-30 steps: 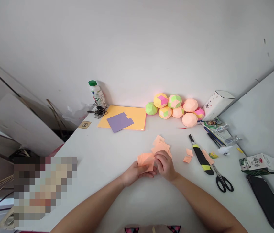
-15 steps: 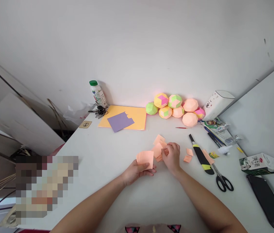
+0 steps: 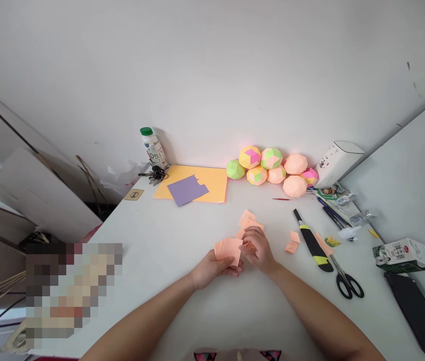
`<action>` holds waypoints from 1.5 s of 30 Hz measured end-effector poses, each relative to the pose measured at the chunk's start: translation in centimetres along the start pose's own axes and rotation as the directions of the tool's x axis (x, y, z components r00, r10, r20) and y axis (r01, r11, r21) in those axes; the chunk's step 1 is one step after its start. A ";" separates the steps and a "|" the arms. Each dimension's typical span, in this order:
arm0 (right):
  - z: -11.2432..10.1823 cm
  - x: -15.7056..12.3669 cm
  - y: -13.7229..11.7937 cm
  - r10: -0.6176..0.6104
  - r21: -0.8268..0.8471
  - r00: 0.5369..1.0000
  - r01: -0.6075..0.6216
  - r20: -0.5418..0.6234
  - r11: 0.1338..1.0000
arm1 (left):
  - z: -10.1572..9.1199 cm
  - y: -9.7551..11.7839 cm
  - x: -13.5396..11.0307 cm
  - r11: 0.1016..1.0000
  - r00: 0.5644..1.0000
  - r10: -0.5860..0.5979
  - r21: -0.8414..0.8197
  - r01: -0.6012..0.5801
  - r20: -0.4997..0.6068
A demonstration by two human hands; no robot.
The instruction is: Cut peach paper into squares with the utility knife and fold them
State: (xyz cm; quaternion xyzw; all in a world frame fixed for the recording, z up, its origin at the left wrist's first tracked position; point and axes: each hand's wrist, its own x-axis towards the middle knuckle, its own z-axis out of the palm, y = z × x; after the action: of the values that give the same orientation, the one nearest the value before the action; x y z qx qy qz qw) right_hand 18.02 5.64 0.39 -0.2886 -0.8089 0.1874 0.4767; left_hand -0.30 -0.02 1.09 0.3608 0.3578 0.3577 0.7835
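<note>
My left hand (image 3: 212,268) is closed on a small stack of peach paper squares (image 3: 227,248), held just above the white table (image 3: 167,240). Close beside it on the right, my right hand (image 3: 258,248) pinches a single peach paper piece next to the stack. Just beyond the hands lies a loose pile of peach paper pieces (image 3: 248,220). Two more small peach scraps (image 3: 292,241) lie to the right of my right hand.
A black and yellow utility knife (image 3: 310,239) and scissors (image 3: 343,281) lie right of the hands. Several paper balls (image 3: 272,170) sit by the wall. An orange sheet with a purple card (image 3: 187,189), keys, a bottle (image 3: 153,147), a carton (image 3: 402,254) and a black phone (image 3: 415,313) also rest on the table.
My right hand reached out to the loose pile, then came back to the stack in my left hand with a paper piece. My left hand barely moved.
</note>
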 end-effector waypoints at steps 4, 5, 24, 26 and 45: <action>0.2 -0.2 0.3 -0.024 0.057 0.999 0.021 0.042 0.998 | 0.1 0.1 -0.1 0.997 0.999 0.008 0.076 -0.011 0.036; 0.2 -0.3 0.4 -0.028 0.060 0.999 0.026 0.047 0.998 | 0.1 0.2 -0.2 0.996 0.999 0.010 0.091 -0.015 0.050; 0.5 -1.0 0.4 0.000 0.006 0.999 0.000 0.045 1.000 | 0.2 0.4 0.0 0.999 1.000 -0.013 -0.041 0.013 -0.009; 0.4 -1.0 0.3 -0.017 0.002 0.998 0.017 0.057 1.000 | 0.2 0.5 -0.1 0.999 1.000 -0.010 -0.042 0.010 0.002; 0.3 -0.9 0.3 0.031 -0.007 0.997 -0.031 0.072 0.999 | 0.3 0.9 -0.4 1.000 0.998 0.015 -0.004 -0.015 0.061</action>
State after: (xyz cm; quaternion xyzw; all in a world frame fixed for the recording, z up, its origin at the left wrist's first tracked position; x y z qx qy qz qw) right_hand 18.22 5.24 -0.49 -0.2957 -0.8215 0.2026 0.4435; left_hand -0.48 0.00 2.12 0.3729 0.3305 0.3532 0.7918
